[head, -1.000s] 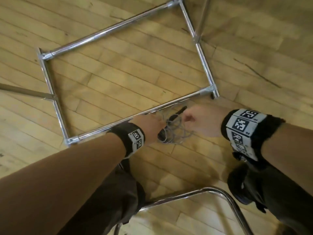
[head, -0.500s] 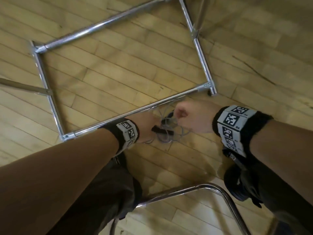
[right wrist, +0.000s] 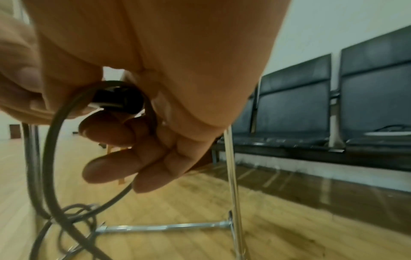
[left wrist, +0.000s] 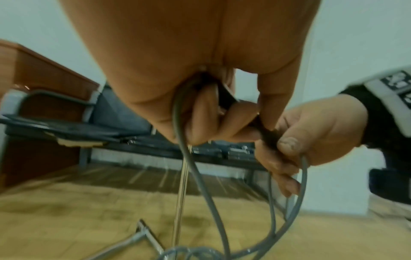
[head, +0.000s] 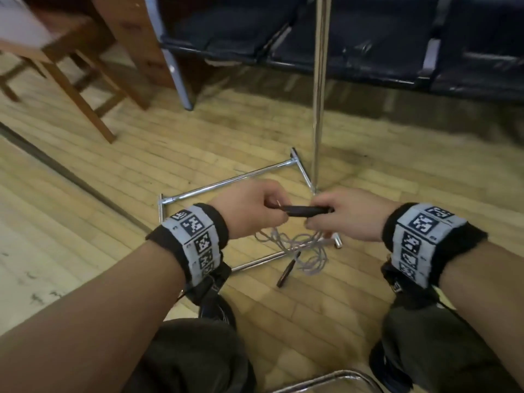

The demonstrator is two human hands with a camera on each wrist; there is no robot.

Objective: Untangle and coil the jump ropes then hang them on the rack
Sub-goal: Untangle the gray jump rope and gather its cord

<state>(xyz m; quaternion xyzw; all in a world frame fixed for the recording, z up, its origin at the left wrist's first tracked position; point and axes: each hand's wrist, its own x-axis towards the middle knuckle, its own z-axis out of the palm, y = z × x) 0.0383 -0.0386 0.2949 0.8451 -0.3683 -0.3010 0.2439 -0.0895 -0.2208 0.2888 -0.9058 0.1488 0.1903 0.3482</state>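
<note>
Your left hand (head: 249, 208) and right hand (head: 348, 214) meet in front of you, raised above the floor (head: 283, 321), and both grips are closed on one black handle (head: 304, 210) held level between them. Your left fingers (left wrist: 209, 112) curl round one end of it, with the grey rope (head: 297, 245) running out beneath them. Your right thumb and fingers (right wrist: 115, 133) pinch the other end; from the right wrist view the handle's round end cap (right wrist: 120, 98) faces the camera and the rope loops past your fingertips.

From your hands the rope drops in loose strands to a tangled heap on the floor, lying across the near bar of the rack (head: 226, 182) base. A second handle (head: 287, 270) lies tilted on the floor at the near edge of that heap, just outside the bar.

The rack's chrome upright (head: 319, 95) rises from the base just beyond your right hand. Behind it stands a row of dark seats (head: 382, 46), and a wooden chair (head: 71, 66) stands at far left. Your knees and a curved chrome tube (head: 326, 378) show at the bottom of the head view.
</note>
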